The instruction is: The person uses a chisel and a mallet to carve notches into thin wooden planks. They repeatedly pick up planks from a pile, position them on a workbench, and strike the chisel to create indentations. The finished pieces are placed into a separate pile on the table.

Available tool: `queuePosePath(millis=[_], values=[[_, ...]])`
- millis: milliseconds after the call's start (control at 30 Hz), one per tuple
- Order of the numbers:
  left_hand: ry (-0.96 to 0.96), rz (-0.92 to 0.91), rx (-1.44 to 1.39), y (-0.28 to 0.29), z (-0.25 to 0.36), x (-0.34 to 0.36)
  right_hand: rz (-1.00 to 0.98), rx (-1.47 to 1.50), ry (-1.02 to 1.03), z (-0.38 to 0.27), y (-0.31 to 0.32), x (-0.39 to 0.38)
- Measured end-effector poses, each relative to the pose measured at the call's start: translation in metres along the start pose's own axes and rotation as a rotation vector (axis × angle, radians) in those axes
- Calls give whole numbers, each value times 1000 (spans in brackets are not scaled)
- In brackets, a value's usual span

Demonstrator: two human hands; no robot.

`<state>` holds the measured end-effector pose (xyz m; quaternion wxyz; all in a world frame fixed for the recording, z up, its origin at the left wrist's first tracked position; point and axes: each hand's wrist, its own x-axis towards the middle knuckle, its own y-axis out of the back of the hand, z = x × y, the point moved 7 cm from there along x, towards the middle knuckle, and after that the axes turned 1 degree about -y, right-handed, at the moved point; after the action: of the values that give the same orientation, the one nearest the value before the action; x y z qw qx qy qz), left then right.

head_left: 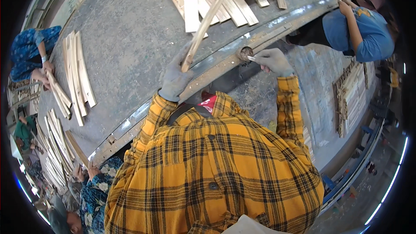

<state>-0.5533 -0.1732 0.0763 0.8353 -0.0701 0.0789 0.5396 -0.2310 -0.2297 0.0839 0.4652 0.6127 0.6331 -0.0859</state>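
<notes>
My left hand (175, 77), in a grey glove, is closed around the near end of a long wooden strip (210, 17), which slants up and away over the dark tabletop (121, 21). In my gloved right hand (276, 62) is a small, thin, pale-tipped tool (251, 58), perhaps a putty knife; most of it is hidden by the fingers. Its tip reaches into a small round cup (245, 52) of brownish stuff at the table's near edge. Past my left hand, several pale wooden strips (190, 4) lie in a loose pile.
More strips (78, 76) lie at the left, by a person in blue patterned clothes (28, 54). Another person in patterned clothes (102, 190) sits close at lower left. A person in a blue shirt (372, 30) works at the right. Stacked wood (351, 97) stands at right.
</notes>
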Motion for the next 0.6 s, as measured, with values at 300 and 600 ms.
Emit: queuePosePath(millis=[300, 600], values=[[160, 13, 7, -18, 34, 5, 514, 14, 903, -122, -67, -84], [118, 95, 131, -8, 26, 9, 669, -417, 1007, -141, -88, -88]])
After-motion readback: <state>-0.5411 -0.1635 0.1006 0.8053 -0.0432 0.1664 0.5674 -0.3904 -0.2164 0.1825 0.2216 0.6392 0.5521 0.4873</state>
